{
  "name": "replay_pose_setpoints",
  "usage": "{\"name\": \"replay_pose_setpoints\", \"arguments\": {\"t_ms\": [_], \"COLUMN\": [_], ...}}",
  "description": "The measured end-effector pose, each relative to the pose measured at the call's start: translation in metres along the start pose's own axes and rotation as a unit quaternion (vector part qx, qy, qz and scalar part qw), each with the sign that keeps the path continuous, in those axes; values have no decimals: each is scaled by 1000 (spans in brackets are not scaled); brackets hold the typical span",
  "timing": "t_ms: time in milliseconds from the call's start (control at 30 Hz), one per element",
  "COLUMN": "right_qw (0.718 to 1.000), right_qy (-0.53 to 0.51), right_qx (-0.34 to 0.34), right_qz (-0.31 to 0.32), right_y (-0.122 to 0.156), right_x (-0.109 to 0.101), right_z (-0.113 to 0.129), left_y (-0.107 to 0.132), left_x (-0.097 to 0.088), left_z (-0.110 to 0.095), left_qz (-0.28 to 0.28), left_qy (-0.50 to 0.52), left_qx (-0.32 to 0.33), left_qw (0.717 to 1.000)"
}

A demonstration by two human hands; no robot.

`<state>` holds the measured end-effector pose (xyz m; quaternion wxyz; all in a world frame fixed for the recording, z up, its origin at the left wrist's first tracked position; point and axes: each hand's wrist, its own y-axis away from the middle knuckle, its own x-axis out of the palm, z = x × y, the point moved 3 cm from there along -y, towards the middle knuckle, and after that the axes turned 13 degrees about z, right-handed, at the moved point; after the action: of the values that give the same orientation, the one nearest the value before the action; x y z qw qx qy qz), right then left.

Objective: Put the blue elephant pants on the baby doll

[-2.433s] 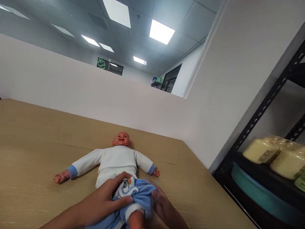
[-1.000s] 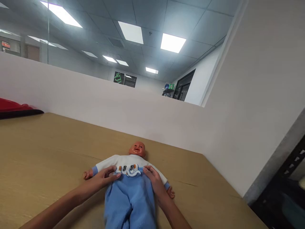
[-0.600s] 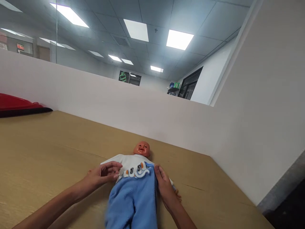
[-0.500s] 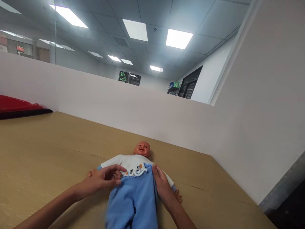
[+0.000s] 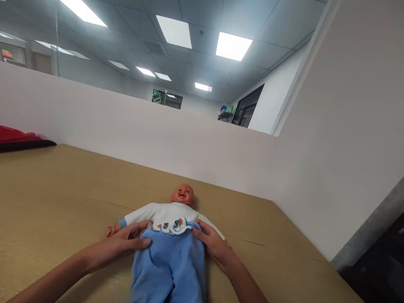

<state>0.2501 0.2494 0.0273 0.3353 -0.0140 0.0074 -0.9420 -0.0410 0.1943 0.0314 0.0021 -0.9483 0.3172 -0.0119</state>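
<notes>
A baby doll [image 5: 182, 195] lies on its back, head toward the wall. It wears a white long-sleeved top [image 5: 173, 210] with blue cuffs and a printed face pattern on the front. Blue fleece pants [image 5: 170, 265] cover its lower body, their waist at the doll's belly. My left hand [image 5: 134, 237] is at the waistband's left side, thumb on the blue cloth and fingers curled round the edge. On the other side my right hand [image 5: 210, 237] pinches the waistband between thumb and fingers. The fingertips of both hands are partly hidden by cloth.
The doll rests on a wooden-coloured tabletop [image 5: 78, 193]. A low white wall [image 5: 151, 134] with glass above runs behind it. At the far left lies a red and black object [image 5: 19, 136]. Dark space shows past the table's right edge.
My left hand has closed in on the waistband. The right hand has shifted from the pants' side onto the waist's top edge, and the waist looks spread wider. The view has shifted slightly.
</notes>
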Motion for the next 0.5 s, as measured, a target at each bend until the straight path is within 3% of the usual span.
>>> {"name": "replay_pose_setpoints", "arguments": {"t_ms": [100, 167, 400, 500], "right_qw": [996, 989, 973, 977], "right_qy": [-78, -119, -152, -109], "right_qx": [-19, -22, 4, 0], "right_qz": [-41, -80, -172, -181], "right_y": [-4, -5, -2, -1], "right_x": [2, 1, 1, 0], "right_z": [-4, -9, -32, -38], "left_y": [-9, -14, -4, 4], "left_x": [3, 1, -18, -18], "left_z": [15, 22, 21, 20], "left_qz": [1, -9, 74, 60], "left_qy": [188, 208, -37, -79], "left_qx": [24, 44, -1, -42], "left_qw": [982, 977, 997, 994]}}
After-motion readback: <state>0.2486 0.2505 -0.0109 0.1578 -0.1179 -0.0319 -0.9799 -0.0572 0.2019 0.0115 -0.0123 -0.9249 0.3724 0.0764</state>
